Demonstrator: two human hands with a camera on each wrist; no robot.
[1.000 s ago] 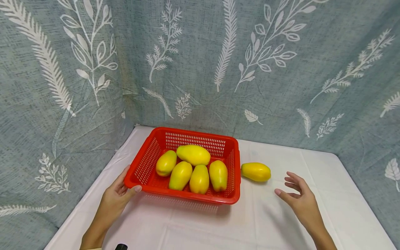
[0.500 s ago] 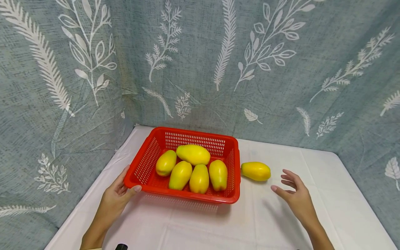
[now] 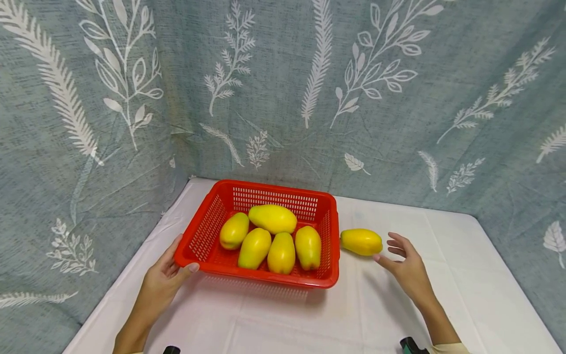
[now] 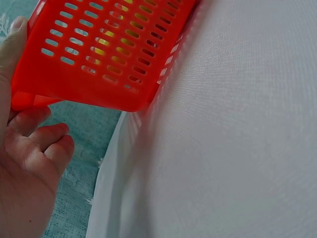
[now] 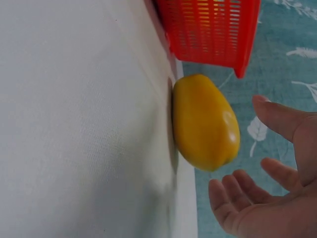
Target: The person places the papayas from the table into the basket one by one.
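At the near left corner of the red plastic basket [image 3: 265,278], my left hand [image 3: 161,285] grips the rim, thumb on top and fingers underneath. The left wrist view shows those fingers [image 4: 57,141] curled below the basket's edge. Several yellow-green papayas [image 3: 281,253] lie inside the basket. One more yellow papaya [image 3: 361,242] rests on the white cloth just outside the basket's right wall. My right hand [image 3: 408,268] hovers beside its right end, thumb and fingers spread apart. In the right wrist view a gap shows between the hand and the papaya [image 5: 205,124].
A white cloth [image 3: 287,324] covers the table. Blue-green curtains [image 3: 274,98] with white leaf prints rise behind it and at both sides. Black device parts [image 3: 171,349] show at the bottom edge near the wrists.
My right hand has moved left and slightly away from me, closer to the loose papaya. The left hand, the basket and the papayas have stayed in place.
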